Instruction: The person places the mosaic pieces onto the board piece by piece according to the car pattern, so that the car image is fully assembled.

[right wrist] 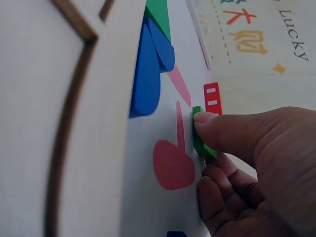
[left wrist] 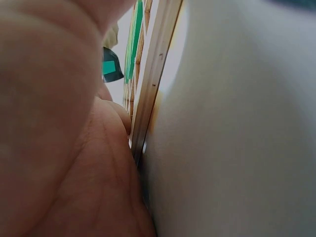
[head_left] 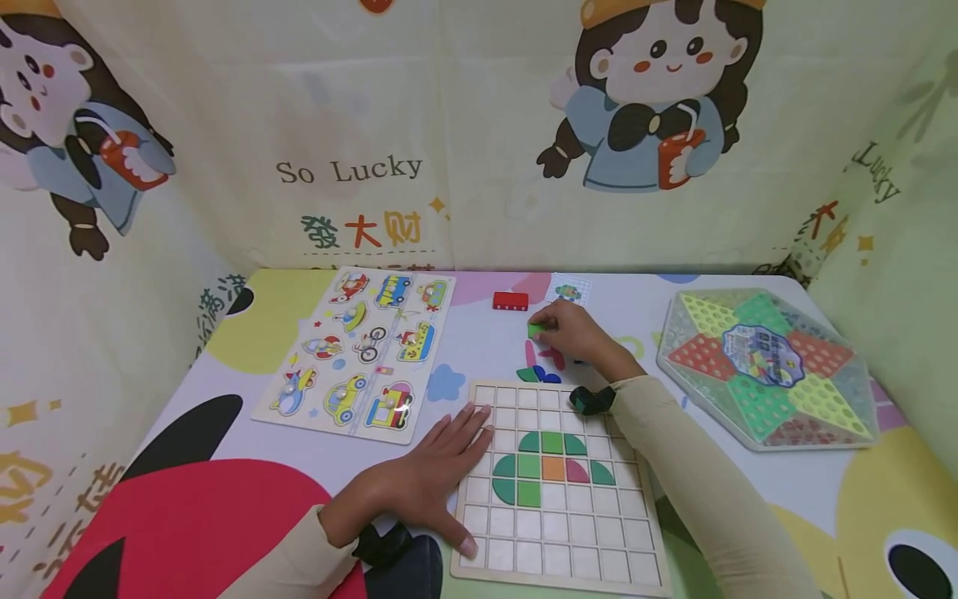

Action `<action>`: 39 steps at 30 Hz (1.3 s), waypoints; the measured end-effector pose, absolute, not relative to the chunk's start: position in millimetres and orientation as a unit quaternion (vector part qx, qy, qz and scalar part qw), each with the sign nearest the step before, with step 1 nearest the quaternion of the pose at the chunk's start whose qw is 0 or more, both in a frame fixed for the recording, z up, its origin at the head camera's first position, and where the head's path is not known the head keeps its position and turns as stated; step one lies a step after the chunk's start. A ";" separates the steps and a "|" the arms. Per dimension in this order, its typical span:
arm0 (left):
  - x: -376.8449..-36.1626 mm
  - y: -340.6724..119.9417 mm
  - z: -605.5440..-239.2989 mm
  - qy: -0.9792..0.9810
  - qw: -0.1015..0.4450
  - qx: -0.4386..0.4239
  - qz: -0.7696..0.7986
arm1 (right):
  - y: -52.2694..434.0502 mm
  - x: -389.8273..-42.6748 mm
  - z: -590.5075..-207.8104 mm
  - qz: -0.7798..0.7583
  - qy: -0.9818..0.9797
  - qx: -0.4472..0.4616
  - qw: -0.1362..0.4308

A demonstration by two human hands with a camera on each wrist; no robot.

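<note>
My right hand (head_left: 576, 333) pinches a small green tile (right wrist: 198, 133) between thumb and fingers, just above the tabletop beyond the board. Spread fingers of my left hand (head_left: 430, 466) rest on the left edge of a wooden grid board (head_left: 554, 526). Green, orange and pink tiles fill some squares in the board's middle; among them are an orange square (head_left: 553, 468) and a pink quarter-round (head_left: 577, 472). Past the board's far edge lie blue pieces (right wrist: 145, 79) and a green piece (head_left: 527, 374). The left wrist view shows mostly palm and the board's side.
A vehicle picture puzzle board (head_left: 359, 353) lies at the left. On the right sits a clear hexagonal case (head_left: 767, 366) of coloured pieces. A red block (head_left: 511, 301) and a small picture card (head_left: 569, 289) are at the back, before a printed cloth (head_left: 479, 216).
</note>
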State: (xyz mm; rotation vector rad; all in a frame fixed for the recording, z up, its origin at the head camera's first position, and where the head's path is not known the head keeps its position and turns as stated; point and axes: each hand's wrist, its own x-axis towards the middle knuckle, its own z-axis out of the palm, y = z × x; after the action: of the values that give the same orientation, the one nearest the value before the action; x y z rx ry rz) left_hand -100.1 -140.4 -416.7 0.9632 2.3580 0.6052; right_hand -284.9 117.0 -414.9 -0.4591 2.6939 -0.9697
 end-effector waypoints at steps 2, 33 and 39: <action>-99.9 -140.7 -416.7 0.871 0.260 0.354 0.222 | 116.5 -284.5 -415.1 -0.336 0.922 -0.151 0.121; -99.6 -141.3 -417.7 0.873 0.252 0.357 0.218 | 130.6 -259.3 -406.1 -0.357 0.912 -0.177 0.096; -100.4 -140.4 -416.8 0.873 0.254 0.357 0.214 | 134.2 -248.6 -399.8 -0.359 0.908 -0.193 0.094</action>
State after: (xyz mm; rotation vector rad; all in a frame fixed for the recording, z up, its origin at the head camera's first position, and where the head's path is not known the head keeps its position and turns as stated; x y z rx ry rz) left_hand -100.4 -140.4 -416.8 0.9696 2.3716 0.5805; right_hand -248.6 134.2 -399.8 -0.5721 2.6937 -1.0657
